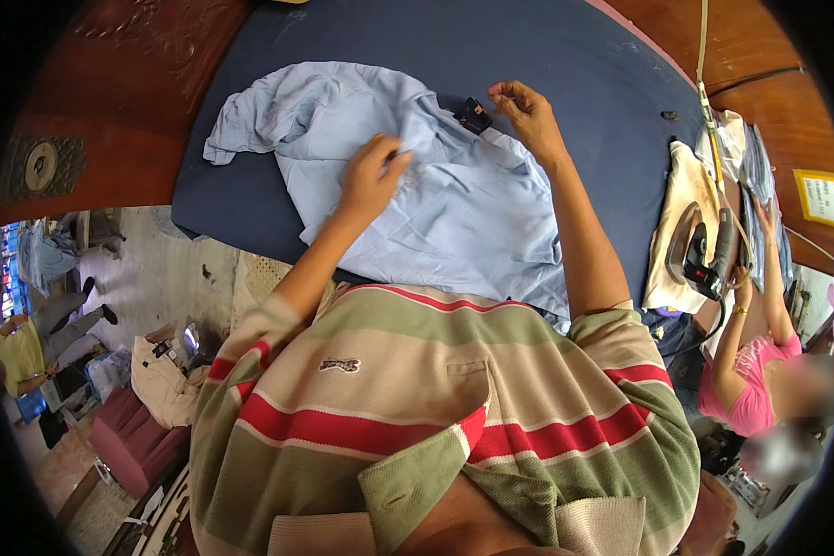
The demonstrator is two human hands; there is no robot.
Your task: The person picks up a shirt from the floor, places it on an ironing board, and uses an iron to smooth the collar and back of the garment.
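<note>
A light blue shirt [343,139] lies rumpled over the dark blue table cover, one sleeve spread toward the far left. My left hand [372,178] is above the shirt's middle, its bent fingers smeared by motion; whether it touches the cloth I cannot tell. Just right of the shirt's collar area is my right hand [531,119], fingers loosely bent, thumb apart from them, with nothing seen between. A small dark label [473,115] shows at the collar, close to the right fingertips. The shirt's near edge reaches my body.
An iron [690,246] rests on beige cloth [672,185] at the right, its cord and hose [704,102] running upward. Beyond it a person in a pink top [751,380] reaches toward it. Carved wood panels border the table [612,102]. Another person [28,343] is at far left.
</note>
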